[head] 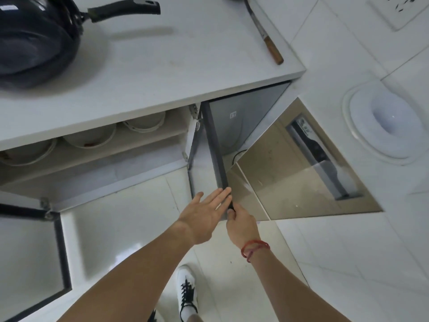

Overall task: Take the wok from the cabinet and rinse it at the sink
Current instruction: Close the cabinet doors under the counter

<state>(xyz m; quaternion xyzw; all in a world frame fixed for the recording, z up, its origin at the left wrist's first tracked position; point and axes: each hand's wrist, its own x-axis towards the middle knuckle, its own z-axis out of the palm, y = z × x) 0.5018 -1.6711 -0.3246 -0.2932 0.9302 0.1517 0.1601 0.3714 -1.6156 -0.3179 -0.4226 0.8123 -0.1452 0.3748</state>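
Observation:
The dark wok (pixel 34 40) with its long black handle stands on the white countertop (pixel 148 73) at the upper left. Below it the cabinet (pixel 97 163) is open, with pale bowls on its shelf. The right cabinet door (pixel 214 145), dark-framed with a grey panel, stands swung out. My left hand (pixel 204 214) lies flat with straight fingers against the door's lower edge. My right hand (pixel 240 225) pinches the same dark edge from the other side, a red cord around its wrist.
A knife with a wooden handle (pixel 267 36) lies on the counter's right end. The left cabinet door (pixel 34 252) hangs open at the lower left. A shiny metal surface (pixel 301 173) slopes at the right. White floor tiles and my shoe (pixel 188 291) are below.

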